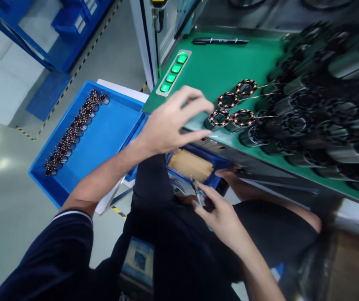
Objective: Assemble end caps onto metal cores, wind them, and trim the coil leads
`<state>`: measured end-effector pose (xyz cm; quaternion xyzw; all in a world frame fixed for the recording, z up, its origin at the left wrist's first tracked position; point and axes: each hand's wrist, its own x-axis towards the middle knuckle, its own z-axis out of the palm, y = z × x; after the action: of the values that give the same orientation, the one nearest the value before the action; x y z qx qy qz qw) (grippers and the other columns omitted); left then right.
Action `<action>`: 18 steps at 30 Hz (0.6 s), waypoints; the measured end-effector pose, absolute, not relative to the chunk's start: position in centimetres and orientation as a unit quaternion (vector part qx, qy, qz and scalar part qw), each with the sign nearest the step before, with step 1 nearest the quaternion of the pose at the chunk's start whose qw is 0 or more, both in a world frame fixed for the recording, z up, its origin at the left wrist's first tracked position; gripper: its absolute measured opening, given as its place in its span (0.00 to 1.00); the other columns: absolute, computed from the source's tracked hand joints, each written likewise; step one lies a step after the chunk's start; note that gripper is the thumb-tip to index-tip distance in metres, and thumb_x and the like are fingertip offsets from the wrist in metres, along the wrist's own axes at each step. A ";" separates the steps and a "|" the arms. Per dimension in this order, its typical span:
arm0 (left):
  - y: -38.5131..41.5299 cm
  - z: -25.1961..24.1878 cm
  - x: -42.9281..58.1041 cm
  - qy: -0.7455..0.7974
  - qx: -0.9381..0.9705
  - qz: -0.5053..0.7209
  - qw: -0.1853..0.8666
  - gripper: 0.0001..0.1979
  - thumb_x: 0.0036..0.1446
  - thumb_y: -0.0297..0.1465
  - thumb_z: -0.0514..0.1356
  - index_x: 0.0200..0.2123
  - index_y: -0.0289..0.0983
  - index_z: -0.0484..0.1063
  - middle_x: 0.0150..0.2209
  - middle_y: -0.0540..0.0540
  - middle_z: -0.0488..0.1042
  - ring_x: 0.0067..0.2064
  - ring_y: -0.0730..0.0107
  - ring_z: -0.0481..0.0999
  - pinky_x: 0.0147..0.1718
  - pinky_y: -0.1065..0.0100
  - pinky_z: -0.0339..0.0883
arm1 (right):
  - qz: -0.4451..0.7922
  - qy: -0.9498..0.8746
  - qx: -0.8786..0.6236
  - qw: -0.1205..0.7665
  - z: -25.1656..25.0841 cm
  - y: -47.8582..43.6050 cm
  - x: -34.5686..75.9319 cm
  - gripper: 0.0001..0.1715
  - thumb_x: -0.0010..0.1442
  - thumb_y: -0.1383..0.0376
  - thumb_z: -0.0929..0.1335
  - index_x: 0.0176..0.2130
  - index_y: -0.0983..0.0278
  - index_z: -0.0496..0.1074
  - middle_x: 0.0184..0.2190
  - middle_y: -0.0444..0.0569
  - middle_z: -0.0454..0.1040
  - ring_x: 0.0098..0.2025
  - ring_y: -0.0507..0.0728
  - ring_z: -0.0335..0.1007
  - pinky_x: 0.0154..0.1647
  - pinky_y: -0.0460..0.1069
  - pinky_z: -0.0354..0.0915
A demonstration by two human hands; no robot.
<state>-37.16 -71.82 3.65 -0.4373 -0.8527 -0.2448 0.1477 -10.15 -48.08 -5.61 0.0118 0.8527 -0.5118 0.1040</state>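
Observation:
My left hand (176, 121) reaches over the green worktop (229, 62), its thumb and fingers apart with nothing between them. Closest to its fingertips is a copper-wound motor stator (219, 118); whether they touch it I cannot tell. Right beside that one, another stator (242, 118) stands close, and two more, a middle stator (228, 100) and a back stator (246, 87), sit just behind. Thin wire ends stick out to the right from some of them. Low over my lap, my right hand (221, 213) is closed around small cutting pliers (199, 195) with light blue handles, jaws pointing away from me.
Many dark metal cylinders (333, 129) crowd the worktop's right side. A black marker (220, 41) lies at the back, near lit green buttons (175, 69). To the left, a blue tray (104, 133) holds a row of stators (75, 129). Below the worktop edge is a blue bin (219, 182).

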 end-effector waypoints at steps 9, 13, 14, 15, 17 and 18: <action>-68.2 4.7 -33.6 -0.839 -0.394 -0.340 0.158 0.15 0.85 0.50 0.70 0.51 0.49 0.91 0.76 0.41 0.83 0.79 0.40 0.81 0.81 0.34 0.80 | -0.527 0.846 0.068 0.037 -3.9 -46.8 -7.4 0.31 0.81 0.51 0.76 0.75 0.59 0.86 0.61 0.59 0.92 0.53 0.65 0.91 0.58 0.58 0.88; -69.0 7.4 -28.2 -0.784 -0.389 -0.473 0.108 0.05 0.83 0.42 0.73 0.50 0.50 0.88 0.62 0.45 0.90 0.62 0.53 0.93 0.64 0.49 0.92 | -0.552 0.826 0.107 -0.026 -1.5 -47.6 -6.1 0.33 0.85 0.51 0.74 0.82 0.53 0.82 0.64 0.57 0.91 0.58 0.67 0.90 0.69 0.65 0.85; -68.9 7.5 -27.2 -0.767 -0.404 -0.484 0.118 0.03 0.81 0.40 0.75 0.49 0.50 0.87 0.58 0.45 0.91 0.56 0.55 0.93 0.57 0.53 0.93 | -0.558 0.821 0.109 -0.045 -0.6 -47.8 -6.1 0.33 0.85 0.52 0.74 0.82 0.52 0.81 0.62 0.55 0.91 0.56 0.66 0.89 0.67 0.64 0.85; -68.7 7.4 -26.5 -0.752 -0.419 -0.490 0.136 0.04 0.78 0.38 0.77 0.48 0.50 0.87 0.55 0.45 0.90 0.52 0.56 0.93 0.51 0.54 0.93 | -0.563 0.817 0.106 -0.061 0.2 -48.0 -6.3 0.34 0.86 0.52 0.74 0.83 0.50 0.80 0.59 0.54 0.90 0.53 0.64 0.87 0.62 0.62 0.85; -68.2 6.6 -25.6 -0.725 -0.440 -0.496 0.186 0.08 0.74 0.40 0.80 0.45 0.49 0.85 0.51 0.44 0.89 0.47 0.58 0.91 0.42 0.55 0.90 | -0.571 0.812 0.089 -0.082 1.7 -48.1 -6.8 0.35 0.86 0.54 0.73 0.84 0.49 0.79 0.55 0.52 0.88 0.48 0.63 0.83 0.55 0.59 0.83; -68.0 6.2 -25.3 -0.727 -0.443 -0.489 0.191 0.09 0.73 0.41 0.80 0.45 0.49 0.85 0.50 0.45 0.88 0.46 0.58 0.90 0.40 0.55 0.89 | -0.573 0.811 0.077 -0.087 2.3 -48.1 -7.1 0.35 0.86 0.55 0.73 0.85 0.49 0.79 0.52 0.52 0.86 0.47 0.62 0.81 0.54 0.59 0.83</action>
<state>-25.27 -68.04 6.19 -0.4430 -0.7266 -0.4892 0.1908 -7.06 -48.12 2.32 0.0772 0.8113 -0.5729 -0.0874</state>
